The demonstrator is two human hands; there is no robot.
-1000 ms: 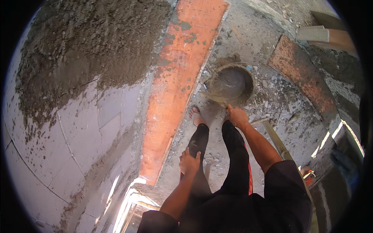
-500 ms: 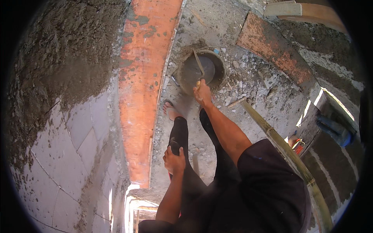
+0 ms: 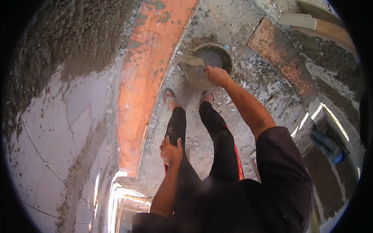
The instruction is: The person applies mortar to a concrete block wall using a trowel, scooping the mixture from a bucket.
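Observation:
My right hand (image 3: pixel 218 76) is closed round the handle of a trowel, whose mortar-smeared blade (image 3: pixel 189 60) points left. The blade crosses the left rim of a round bucket (image 3: pixel 199 80), which holds grey wet mortar (image 3: pixel 213 58). Part of the bucket's near side is hidden behind my hand and the trowel. My left hand (image 3: pixel 171 151) rests on my left leg near the knee, thumb apart from the fingers, with nothing visible in it.
A long orange board (image 3: pixel 142 77) splashed with mortar lies left of my feet, beside a block wall (image 3: pixel 50 143) partly coated in rough mortar (image 3: pixel 85 35). Rubble (image 3: pixel 268 87) and another stained board (image 3: pixel 278 54) lie to the right. A blue object (image 3: pixel 328 146) is farther right.
The trowel blade has swung from over the bucket's mortar to its left rim. My view has shifted, bringing both feet into sight. My left hand stays on my leg.

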